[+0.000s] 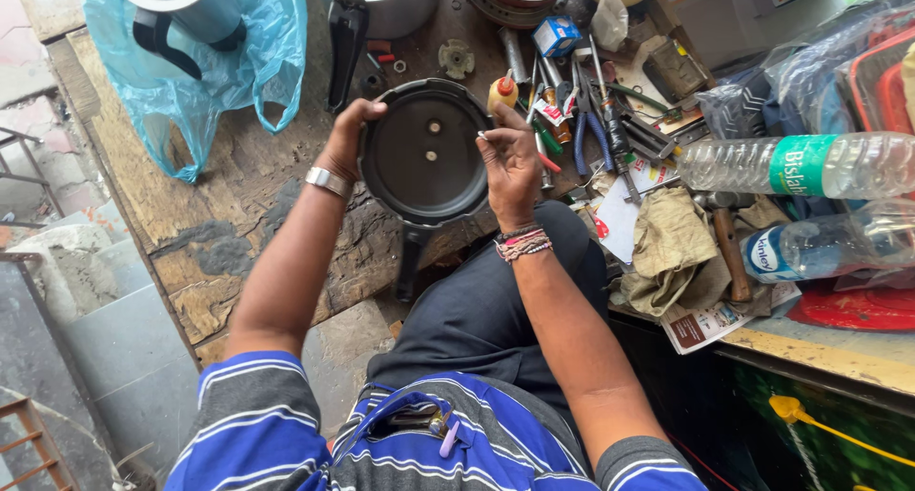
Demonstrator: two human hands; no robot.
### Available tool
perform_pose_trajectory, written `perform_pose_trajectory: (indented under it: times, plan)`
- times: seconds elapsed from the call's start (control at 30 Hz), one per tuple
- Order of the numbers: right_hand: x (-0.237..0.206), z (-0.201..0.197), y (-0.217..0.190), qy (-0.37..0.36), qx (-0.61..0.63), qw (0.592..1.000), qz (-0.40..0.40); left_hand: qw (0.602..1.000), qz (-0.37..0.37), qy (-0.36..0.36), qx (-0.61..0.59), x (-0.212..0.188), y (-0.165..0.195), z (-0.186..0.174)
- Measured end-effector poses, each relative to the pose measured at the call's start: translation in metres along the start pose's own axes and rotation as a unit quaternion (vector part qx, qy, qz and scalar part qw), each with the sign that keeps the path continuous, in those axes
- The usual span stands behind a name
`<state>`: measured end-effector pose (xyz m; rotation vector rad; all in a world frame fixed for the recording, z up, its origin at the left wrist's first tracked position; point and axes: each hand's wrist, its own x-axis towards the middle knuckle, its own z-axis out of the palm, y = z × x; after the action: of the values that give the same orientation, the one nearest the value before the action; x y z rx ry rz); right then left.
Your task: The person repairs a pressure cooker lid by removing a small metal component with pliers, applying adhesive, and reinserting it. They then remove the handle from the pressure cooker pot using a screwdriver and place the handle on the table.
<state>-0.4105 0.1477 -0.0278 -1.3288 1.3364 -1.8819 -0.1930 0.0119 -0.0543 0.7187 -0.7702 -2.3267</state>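
one dark cooker lid (424, 157), two hands (345, 140) (510, 162), fingers clamped on its rim

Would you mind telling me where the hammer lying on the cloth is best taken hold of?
Grip the hammer by its wooden handle, coming from above at the near end. The handle lies flat on the cloth with its length bare, while the metal head sits close under the plastic bottle.
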Motion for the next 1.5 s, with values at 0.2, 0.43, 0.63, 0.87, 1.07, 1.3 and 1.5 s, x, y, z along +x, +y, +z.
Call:
perform_pose_trajectory:
  times: [0.2,0.43,0.63,0.87,1.07,1.3,1.5]
  plan:
    - [0.015,-0.003,-0.015,-0.075,-0.275,0.954,-0.090,0.988,-0.009,0.054,-0.142,-0.002,-0.044,0.003]
    - [0.013,0.010,0.002,-0.140,-0.331,0.923,-0.138,0.992,-0.023,0.059,-0.110,-0.006,-0.049,0.014]
    - [0.006,0.006,0.007,-0.156,-0.345,0.910,-0.168,0.994,-0.021,0.062,-0.092,-0.010,-0.055,0.011]
    - [0.005,0.015,0.002,-0.158,-0.455,0.857,-0.185,0.994,0.048,0.028,-0.093,-0.004,-0.057,0.007]
    - [0.002,0.010,0.006,-0.183,-0.449,0.857,-0.176,0.996,0.001,0.062,-0.063,-0.005,-0.054,0.005]
    - [0.005,0.006,0.013,-0.182,-0.432,0.871,-0.146,0.997,-0.013,0.067,-0.047,-0.004,-0.052,0.012]
    - [0.006,0.009,0.014,-0.196,-0.431,0.872,-0.125,0.995,0.009,0.082,-0.056,-0.005,-0.060,0.006]
